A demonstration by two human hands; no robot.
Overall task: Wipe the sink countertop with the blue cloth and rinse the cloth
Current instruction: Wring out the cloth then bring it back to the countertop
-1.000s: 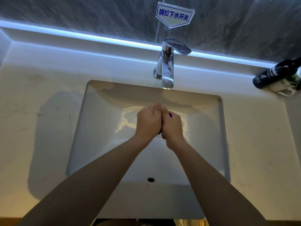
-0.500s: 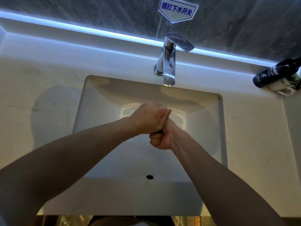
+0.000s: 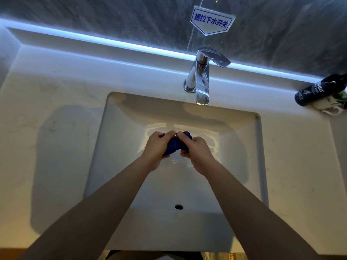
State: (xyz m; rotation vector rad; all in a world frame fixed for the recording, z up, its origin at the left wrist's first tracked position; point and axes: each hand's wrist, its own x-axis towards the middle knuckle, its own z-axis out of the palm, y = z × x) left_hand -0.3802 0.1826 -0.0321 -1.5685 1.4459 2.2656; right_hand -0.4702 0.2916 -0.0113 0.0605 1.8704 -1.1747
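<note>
Wringing stage, by the look of it: crumpled dark-blue cloth (image 3: 175, 145) bunched between left hand (image 3: 156, 147) and right hand (image 3: 196, 149), both clenched on it, over the middle of the white rectangular sink basin (image 3: 116, 147). No water visible from the chrome faucet (image 3: 201, 79). Countertop (image 3: 47, 113) wiping unconfirmed; most of the cloth hidden by fingers.

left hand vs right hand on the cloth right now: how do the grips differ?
The left hand sits left of the blue cloth with its knuckles up and most of the cloth's bulk against its palm side; the right hand sits right of it, gripping mainly the far end. The left thumb is hidden under the cloth, while the right thumb shows below it. Both are closed on the same bunched cloth, over the sink basin in front of the faucet.
</note>
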